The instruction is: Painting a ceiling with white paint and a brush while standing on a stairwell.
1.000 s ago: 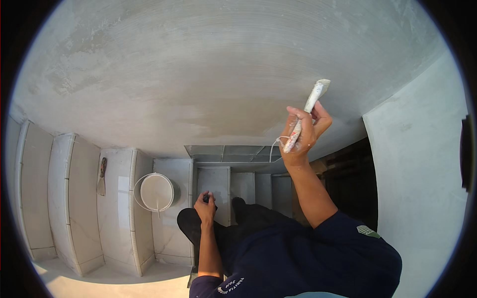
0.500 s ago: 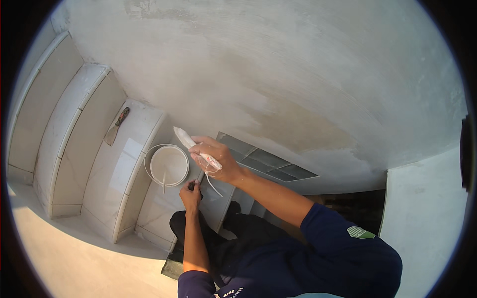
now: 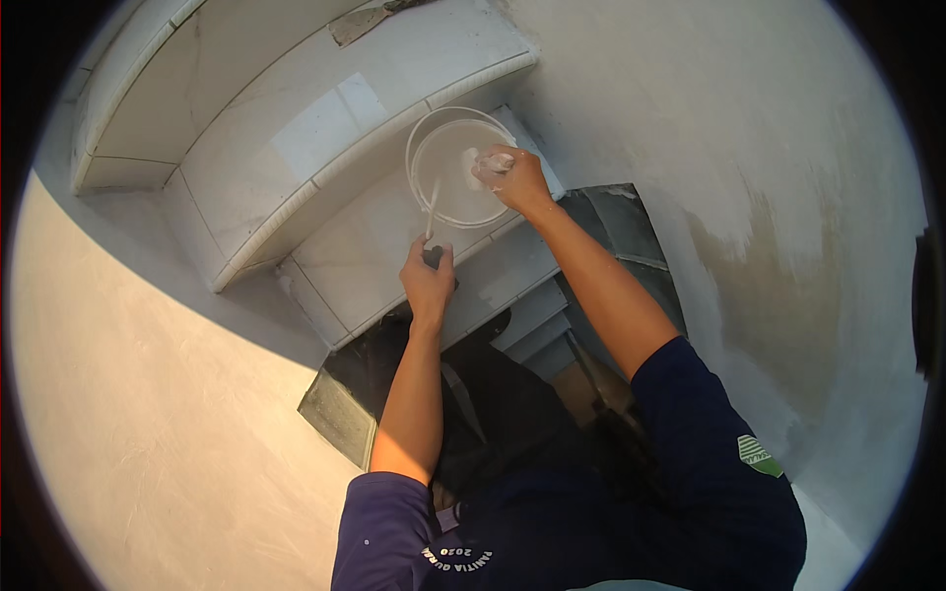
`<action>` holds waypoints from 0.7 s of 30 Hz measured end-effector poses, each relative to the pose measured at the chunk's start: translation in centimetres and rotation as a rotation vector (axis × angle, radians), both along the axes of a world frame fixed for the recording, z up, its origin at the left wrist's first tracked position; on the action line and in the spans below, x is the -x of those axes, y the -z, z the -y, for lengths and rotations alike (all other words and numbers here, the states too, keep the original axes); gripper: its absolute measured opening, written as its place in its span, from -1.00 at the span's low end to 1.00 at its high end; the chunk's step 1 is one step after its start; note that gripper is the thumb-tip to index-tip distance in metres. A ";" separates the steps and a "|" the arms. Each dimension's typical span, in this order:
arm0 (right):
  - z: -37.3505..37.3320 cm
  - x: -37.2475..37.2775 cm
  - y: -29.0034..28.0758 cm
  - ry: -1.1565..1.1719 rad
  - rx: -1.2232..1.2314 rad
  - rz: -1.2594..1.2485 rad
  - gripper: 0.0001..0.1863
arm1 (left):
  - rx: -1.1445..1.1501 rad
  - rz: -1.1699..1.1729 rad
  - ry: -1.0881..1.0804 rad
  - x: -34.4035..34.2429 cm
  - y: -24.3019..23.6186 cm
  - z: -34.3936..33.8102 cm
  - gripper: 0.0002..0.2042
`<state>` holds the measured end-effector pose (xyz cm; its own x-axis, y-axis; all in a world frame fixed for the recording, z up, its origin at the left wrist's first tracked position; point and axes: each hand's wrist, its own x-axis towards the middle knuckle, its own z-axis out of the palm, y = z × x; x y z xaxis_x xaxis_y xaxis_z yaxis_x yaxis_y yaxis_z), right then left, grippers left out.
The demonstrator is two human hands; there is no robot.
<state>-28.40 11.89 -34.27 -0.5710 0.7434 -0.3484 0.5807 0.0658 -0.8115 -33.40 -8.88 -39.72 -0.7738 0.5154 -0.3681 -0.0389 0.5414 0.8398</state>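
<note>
A white bucket (image 3: 463,219) stands on a tiled step, its thin wire handle tipped to the far left side. A thin pale stick (image 3: 434,205) leans over its near-left rim. My right hand (image 3: 517,181) is closed around a whitish paintbrush (image 3: 498,163), with the bristle end down inside the bucket. Much of the brush is covered by my fingers. Just below the stick's outer end is my left hand (image 3: 428,286), thumb and forefinger curled about a small dark thing that I cannot make out. Whether the forefinger touches the stick is unclear.
A putty knife (image 3: 367,24) lies on the higher step (image 3: 227,172). To the right rises a plastered wall (image 3: 769,266) with a brownish bare patch. A dark grid-like panel (image 3: 631,231) is beside my right forearm. At lower left is a sunlit pale wall (image 3: 168,414).
My right hand has lowered the brush from beside the wall into the bucket. My left hand has come up near the stick. The whole view has turned toward the steps.
</note>
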 end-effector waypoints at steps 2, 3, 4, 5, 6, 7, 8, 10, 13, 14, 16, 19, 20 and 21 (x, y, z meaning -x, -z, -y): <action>-0.9 1.7 5.2 0.020 -0.233 0.034 -0.79 | -0.027 0.036 -0.026 0.7 -0.1 -1.1 -0.59; -1.4 2.3 7.0 0.045 -0.187 0.069 -0.76 | -0.054 0.065 -0.051 1.0 0.1 -1.5 -0.57; -1.2 3.4 8.3 0.034 -0.175 0.066 -0.76 | -0.042 0.062 -0.062 1.5 0.8 -1.1 -0.57; -1.0 4.4 9.5 0.045 -0.198 0.101 -0.75 | -0.049 0.053 -0.071 2.0 1.4 -0.8 -0.57; -0.9 5.2 10.5 0.058 -0.223 0.136 -0.75 | -0.059 0.044 -0.079 2.5 2.0 -0.5 -0.56; -1.1 5.5 11.6 0.052 -0.220 0.142 -0.75 | -0.055 0.050 -0.084 2.7 2.3 -0.5 -0.56; -1.4 5.6 12.6 0.018 -0.233 0.179 -0.75 | -0.058 0.067 -0.069 3.0 2.6 -0.7 -0.57; -1.9 5.4 13.7 -0.020 -0.244 0.220 -0.75 | -0.057 0.089 -0.058 3.2 2.8 -1.0 -0.57; -1.8 4.5 13.5 0.041 -0.203 0.211 -0.76 | -0.035 0.163 -0.081 3.6 2.9 -1.5 -0.56; -1.1 4.3 12.5 0.096 -0.176 0.087 -0.80 | -0.024 0.161 -0.085 3.9 3.1 -1.2 -0.57; 0.0 3.3 10.4 0.154 -0.154 -0.041 -0.83 | -0.020 0.157 -0.086 4.3 3.4 -1.2 -0.58; 0.9 2.2 8.3 0.461 0.158 -0.324 -0.87 | -0.023 0.113 -0.080 4.1 3.3 -1.6 -0.60; 1.3 2.4 7.9 0.618 0.233 -0.433 -0.85 | -0.012 0.142 -0.084 4.0 3.0 -1.7 -0.61; 1.6 3.0 7.6 0.774 0.310 -0.541 -0.84 | 0.001 0.170 -0.089 3.8 2.6 -1.8 -0.62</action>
<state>-31.40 10.25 -41.86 -0.1060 0.8984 -0.4261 -0.0801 -0.4349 -0.8969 -37.23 -7.11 -42.36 -0.7431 0.4472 -0.4979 -0.2276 0.5307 0.8164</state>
